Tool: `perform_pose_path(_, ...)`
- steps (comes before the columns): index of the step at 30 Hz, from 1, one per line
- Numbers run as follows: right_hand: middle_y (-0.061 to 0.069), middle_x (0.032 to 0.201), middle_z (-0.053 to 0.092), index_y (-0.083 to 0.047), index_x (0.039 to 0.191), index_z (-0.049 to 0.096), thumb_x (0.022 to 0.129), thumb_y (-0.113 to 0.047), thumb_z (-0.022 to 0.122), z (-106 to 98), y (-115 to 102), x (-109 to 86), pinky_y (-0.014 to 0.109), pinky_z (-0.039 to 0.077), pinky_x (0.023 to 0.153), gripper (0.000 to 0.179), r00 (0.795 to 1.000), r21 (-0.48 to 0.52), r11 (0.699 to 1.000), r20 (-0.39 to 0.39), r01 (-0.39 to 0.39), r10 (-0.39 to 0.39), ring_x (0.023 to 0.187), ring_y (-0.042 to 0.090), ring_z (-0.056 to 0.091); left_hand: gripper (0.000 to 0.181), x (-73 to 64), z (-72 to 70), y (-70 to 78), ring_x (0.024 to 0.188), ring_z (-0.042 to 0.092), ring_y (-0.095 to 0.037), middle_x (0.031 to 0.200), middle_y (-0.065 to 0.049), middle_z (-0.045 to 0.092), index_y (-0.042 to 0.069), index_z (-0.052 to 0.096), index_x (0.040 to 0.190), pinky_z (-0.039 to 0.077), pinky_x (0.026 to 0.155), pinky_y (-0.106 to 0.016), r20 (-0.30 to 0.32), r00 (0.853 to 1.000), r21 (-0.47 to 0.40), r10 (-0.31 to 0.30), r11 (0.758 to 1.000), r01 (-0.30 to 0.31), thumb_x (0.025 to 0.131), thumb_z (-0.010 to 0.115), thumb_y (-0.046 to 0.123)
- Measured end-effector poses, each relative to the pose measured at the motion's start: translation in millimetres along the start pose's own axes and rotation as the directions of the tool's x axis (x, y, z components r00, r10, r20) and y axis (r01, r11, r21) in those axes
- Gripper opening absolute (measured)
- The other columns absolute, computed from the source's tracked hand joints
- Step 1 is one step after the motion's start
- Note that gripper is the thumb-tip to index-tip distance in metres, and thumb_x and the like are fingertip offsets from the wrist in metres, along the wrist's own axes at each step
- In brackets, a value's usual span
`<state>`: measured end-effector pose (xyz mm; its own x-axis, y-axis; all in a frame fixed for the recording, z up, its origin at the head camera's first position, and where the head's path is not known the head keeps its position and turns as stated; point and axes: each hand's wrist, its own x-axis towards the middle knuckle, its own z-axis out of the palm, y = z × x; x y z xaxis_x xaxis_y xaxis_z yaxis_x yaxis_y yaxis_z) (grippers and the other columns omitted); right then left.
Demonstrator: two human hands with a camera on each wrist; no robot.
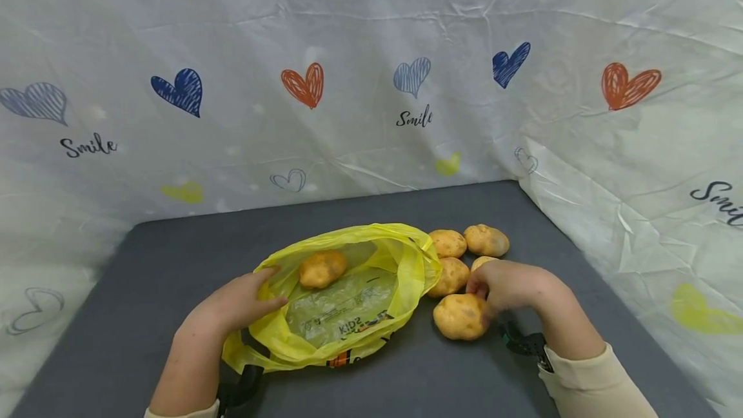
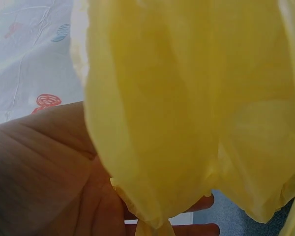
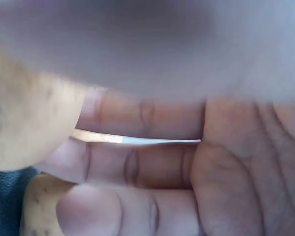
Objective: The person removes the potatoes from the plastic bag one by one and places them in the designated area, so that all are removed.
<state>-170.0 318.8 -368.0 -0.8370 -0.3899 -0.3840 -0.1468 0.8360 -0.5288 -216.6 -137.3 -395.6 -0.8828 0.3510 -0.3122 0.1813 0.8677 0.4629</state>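
A yellow plastic bag (image 1: 342, 357) lies with its mouth spread wide, and one potato (image 1: 322, 269) is inside it. My left hand (image 1: 235, 305) holds the bag's left rim with thumb and fingers spread apart; in the left wrist view the yellow plastic (image 2: 162, 98) hides much of that hand. To the right of the bag, my right hand (image 1: 511, 286) grips the nearest potato (image 1: 458, 318) from its right side. The right wrist view has this potato (image 3: 29, 113) at the fingertips, with a blurred part of the hand across the top.
Several more potatoes sit close behind the gripped one, among them one at the back right (image 1: 486, 240) and one against the bag (image 1: 450, 276). A dark grey table (image 1: 418, 373) bears everything. White sheeting with printed hearts (image 1: 348, 147) stands behind and at the sides.
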Motion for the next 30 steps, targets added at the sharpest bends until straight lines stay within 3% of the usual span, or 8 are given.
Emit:
perform_pose_path(5,-0.003,0.089,0.065,-0.009,0.1,0.073,0.068,-0.007,0.094,-2.0,-5.3,-0.4,0.033,0.054,0.071,0.038,0.997,-0.068,0.996,-0.047,-0.058,0.055,0.079,0.013,0.06,0.076,-0.9,-1.2,0.3,0.133,0.046,-0.053,0.151,-0.03,0.046,0.003,0.041,0.157,0.046,0.1,-0.066,-0.006,1.0,0.002,-0.001,1.0,0.001,0.099,0.068,0.043)
perform_pose_path(11,-0.001,0.094,0.064,-0.007,0.106,0.073,0.072,-0.007,0.092,-2.7,-7.1,-1.5,0.036,0.055,0.076,0.039,0.993,-0.081,0.992,-0.078,-0.094,0.088,0.085,0.015,0.06,0.075,-4.2,-0.7,1.9,0.135,0.045,-0.053,0.151,-0.03,0.046,0.003,0.041,0.157,0.045,0.101,-0.066,-0.01,1.0,-0.002,-0.008,1.0,0.008,0.099,0.069,0.041)
perform_pose_path(15,-0.001,0.095,0.064,-0.005,0.108,0.073,0.075,-0.009,0.09,-0.4,-5.8,-5.0,0.036,0.054,0.078,0.038,0.993,-0.069,0.995,-0.102,-0.068,0.061,0.086,0.014,0.06,0.076,-5.0,-0.5,5.2,0.135,0.044,-0.053,0.152,-0.03,0.045,0.003,0.041,0.157,0.044,0.102,-0.067,-0.011,1.0,-0.005,-0.007,1.0,0.007,0.098,0.07,0.042)
perform_pose_path(20,-0.002,0.098,0.066,-0.006,0.113,0.073,0.085,-0.021,0.085,-0.2,-16.6,-11.2,0.033,0.051,0.071,0.034,0.983,-0.09,0.995,-0.17,0.046,-0.061,0.08,0.011,0.057,0.077,-12.8,-0.4,6.0,0.137,0.043,-0.052,0.153,-0.029,0.044,0.003,0.04,0.157,0.044,0.102,-0.067,-0.022,1.0,-0.026,-0.014,1.0,0.013,0.097,0.071,0.041)
perform_pose_path(23,-0.004,0.1,0.066,-0.006,0.119,0.072,0.09,-0.026,0.08,-3.1,-35.7,-14.0,0.029,0.051,0.068,0.036,0.962,-0.109,0.987,-0.234,0.119,-0.142,0.079,0.008,0.057,0.076,-16.7,-0.9,7.4,0.136,0.044,-0.051,0.152,-0.029,0.045,0.003,0.042,0.156,0.044,0.102,-0.066,-0.031,0.999,-0.018,-0.014,1.0,0.013,0.097,0.072,0.039)
perform_pose_path(26,-0.004,0.103,0.068,-0.008,0.122,0.072,0.093,-0.029,0.078,-10.0,-69.4,-9.7,0.029,0.052,0.068,0.036,0.935,-0.143,0.976,-0.294,0.164,-0.2,0.08,0.007,0.058,0.075,-18.8,-1.9,8.1,0.136,0.045,-0.05,0.151,-0.028,0.047,0.004,0.043,0.156,0.044,0.103,-0.065,-0.044,0.999,-0.012,-0.009,1.0,0.008,0.096,0.073,0.038)
perform_pose_path(30,-0.002,0.109,0.069,-0.011,0.125,0.072,0.095,-0.029,0.077,-9.5,-121.2,13.2,0.034,0.053,0.072,0.035,0.931,-0.178,0.969,-0.293,0.169,-0.216,0.081,0.01,0.06,0.075,-20.2,-3.3,9.3,0.136,0.046,-0.048,0.151,-0.026,0.048,0.005,0.044,0.156,0.044,0.104,-0.064,-0.06,0.998,-0.027,-0.002,1.0,0.0,0.096,0.074,0.037)
